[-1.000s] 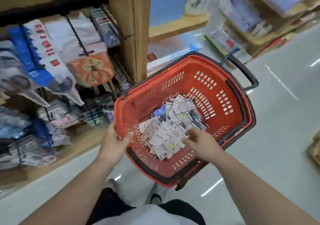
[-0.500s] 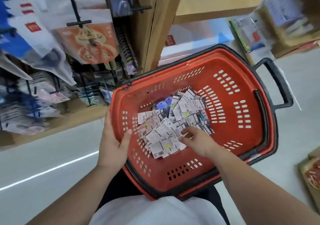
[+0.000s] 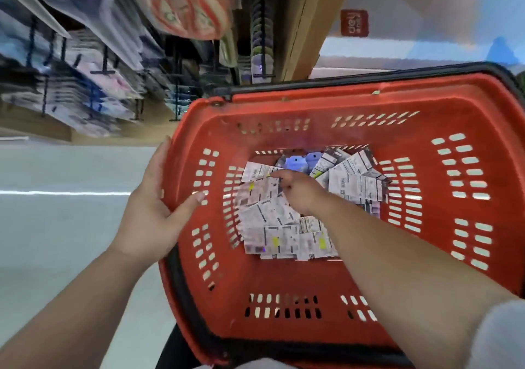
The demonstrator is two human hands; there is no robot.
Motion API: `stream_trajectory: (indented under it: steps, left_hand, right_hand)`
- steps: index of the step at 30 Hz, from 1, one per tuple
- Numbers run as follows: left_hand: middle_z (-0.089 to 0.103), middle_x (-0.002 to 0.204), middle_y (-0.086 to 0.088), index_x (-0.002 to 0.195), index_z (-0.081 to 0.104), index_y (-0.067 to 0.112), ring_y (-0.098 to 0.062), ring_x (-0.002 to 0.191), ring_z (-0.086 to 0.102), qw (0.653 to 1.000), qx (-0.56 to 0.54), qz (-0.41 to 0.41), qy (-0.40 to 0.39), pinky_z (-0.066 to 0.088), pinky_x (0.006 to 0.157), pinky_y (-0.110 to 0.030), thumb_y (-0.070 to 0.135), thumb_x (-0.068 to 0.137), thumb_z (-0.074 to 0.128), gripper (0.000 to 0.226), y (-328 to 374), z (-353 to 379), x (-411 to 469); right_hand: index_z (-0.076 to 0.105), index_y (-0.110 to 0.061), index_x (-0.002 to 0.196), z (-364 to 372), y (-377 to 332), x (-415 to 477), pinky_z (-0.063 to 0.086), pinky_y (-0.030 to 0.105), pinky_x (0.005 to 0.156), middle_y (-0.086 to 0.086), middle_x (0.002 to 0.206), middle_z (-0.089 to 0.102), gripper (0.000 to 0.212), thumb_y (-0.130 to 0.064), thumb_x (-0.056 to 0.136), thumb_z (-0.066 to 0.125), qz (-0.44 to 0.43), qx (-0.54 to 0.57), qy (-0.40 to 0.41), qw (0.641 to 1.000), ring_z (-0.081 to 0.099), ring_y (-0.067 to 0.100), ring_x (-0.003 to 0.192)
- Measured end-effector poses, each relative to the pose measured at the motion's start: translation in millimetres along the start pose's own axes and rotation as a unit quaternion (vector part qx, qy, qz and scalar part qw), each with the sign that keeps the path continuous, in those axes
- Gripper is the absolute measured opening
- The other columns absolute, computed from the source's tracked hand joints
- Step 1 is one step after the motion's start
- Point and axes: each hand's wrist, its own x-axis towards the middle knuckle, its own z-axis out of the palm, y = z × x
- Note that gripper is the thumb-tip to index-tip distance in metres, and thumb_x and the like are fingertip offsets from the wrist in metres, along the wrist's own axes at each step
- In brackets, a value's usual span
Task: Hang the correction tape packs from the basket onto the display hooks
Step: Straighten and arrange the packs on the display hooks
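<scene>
Since the earlier frame the view has been brought closer and lower over the red basket [image 3: 326,118], which now fills most of the picture, and the right hand [image 3: 301,192] has been shifted from the near side of the pile towards its far left part. The basket is gripped at its left rim by the left hand [image 3: 150,212]: the thumb is laid over the inner wall beside the slots, and the remaining fingers are wrapped around the outside. The correction tape packs [image 3: 284,226] are heaped loosely on the basket floor, card backs mostly upward, spread from the centre towards the far right corner of the floor. Two purple items [image 3: 302,162] are seen among the packs at the far edge of the pile. The right hand is lowered onto the heap with its fingers bent down among the cards; whether a pack is pinched cannot be told, since the fingertips are blurred and partly hidden. Beyond the far left corner of the basket, black display hooks [image 3: 103,68] loaded with hanging stock are seen, blurred by motion. A wooden upright [image 3: 306,27] stands behind the far rim. A pale floor [image 3: 56,240] lies to the left
</scene>
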Motion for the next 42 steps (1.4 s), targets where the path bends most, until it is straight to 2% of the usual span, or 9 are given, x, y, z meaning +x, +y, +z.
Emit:
stream_trajectory:
  steps: [4,9,13,19,24,27,32,38,42]
  left_hand:
    - [0.055,0.136,0.030,0.160,0.015,0.056,0.015,0.111,0.060,1.000,0.028,0.001,0.006,0.050,0.093,-0.017,0.028,0.094,0.076,0.094,3,-1,-2]
    - [0.045,0.155,0.017,0.157,0.014,0.061,-0.010,0.139,0.052,0.999,0.036,0.022,-0.004,0.049,0.113,-0.049,0.032,0.092,0.077,0.095,3,-2,-2]
    - [0.039,0.161,-0.002,0.165,0.021,0.034,-0.022,0.146,0.041,0.990,0.137,0.036,0.025,0.039,0.119,-0.054,0.047,0.091,0.076,0.093,8,-3,-4]
    - [0.056,0.140,-0.021,0.147,0.050,0.005,-0.037,0.129,0.050,0.919,0.260,0.277,0.100,0.041,0.109,-0.051,0.047,0.090,0.070,0.073,37,20,-29]
    - [0.074,0.107,-0.007,0.126,0.065,0.017,-0.034,0.101,0.070,0.972,0.192,0.084,-0.102,0.055,0.084,-0.041,0.032,0.089,0.080,0.043,46,63,-24]
    - [0.073,0.099,-0.003,0.115,0.068,0.014,-0.028,0.093,0.069,0.988,0.129,0.004,-0.086,0.052,0.078,-0.040,0.025,0.093,0.076,0.025,40,68,-17]
    - [0.077,0.106,0.011,0.122,0.067,0.028,-0.014,0.099,0.074,0.996,-0.020,-0.091,-0.006,0.055,0.084,-0.034,0.031,0.099,0.071,0.023,46,50,-32]
    - [0.081,0.106,0.010,0.120,0.071,0.032,-0.016,0.096,0.079,0.980,-0.136,-0.145,0.015,0.061,0.092,-0.049,0.019,0.102,0.067,0.022,54,34,-45]
    - [0.079,0.107,0.017,0.120,0.067,0.039,-0.008,0.095,0.077,0.985,-0.099,-0.143,-0.002,0.062,0.090,-0.044,0.027,0.102,0.068,0.022,53,40,-44]
  right_hand:
    - [0.066,-0.034,0.132,17,0,13,0.054,0.032,0.094,0.002,0.130,0.070,0.044,-0.008,0.097,0.056,-0.010,-0.003,0.042,0.999,0.066,0.026,0.114]
    - [0.078,-0.022,0.115,13,-4,6,0.048,0.018,0.075,-0.001,0.105,0.079,0.022,-0.018,0.093,0.075,-0.029,0.090,0.124,0.988,0.073,0.016,0.095]
    - [0.082,-0.017,0.103,-7,-13,-21,0.037,0.008,0.060,-0.022,0.073,0.068,0.013,-0.022,0.091,0.078,-0.058,0.124,0.176,0.975,0.060,-0.008,0.066]
    - [0.079,-0.016,0.083,-54,-47,-87,0.039,0.013,0.052,-0.026,0.052,0.059,0.010,-0.022,0.091,0.078,-0.122,0.163,0.175,0.963,0.051,-0.003,0.049]
    - [0.080,-0.012,0.091,-68,-66,-118,0.046,0.032,0.052,0.010,0.061,0.060,0.008,-0.020,0.091,0.078,-0.151,0.228,0.107,0.956,0.045,0.007,0.053]
    - [0.074,-0.018,0.107,-61,-51,-105,0.044,0.026,0.056,0.004,0.067,0.065,0.014,-0.020,0.093,0.076,-0.116,0.250,0.140,0.951,0.052,0.010,0.056]
    - [0.066,-0.013,0.129,-21,6,-57,0.055,0.037,0.088,0.013,0.129,0.068,0.031,-0.027,0.101,0.063,0.042,0.153,0.090,0.983,0.067,0.030,0.106]
    - [0.065,-0.012,0.128,18,10,-39,0.054,0.037,0.092,0.012,0.123,0.070,0.036,-0.027,0.096,0.070,0.072,0.097,0.048,0.992,0.066,0.031,0.109]
    - [0.048,-0.022,0.142,15,-1,-45,0.053,0.036,0.070,0.012,0.085,0.069,0.054,-0.008,0.093,0.066,0.044,0.155,0.071,0.984,0.065,0.027,0.076]
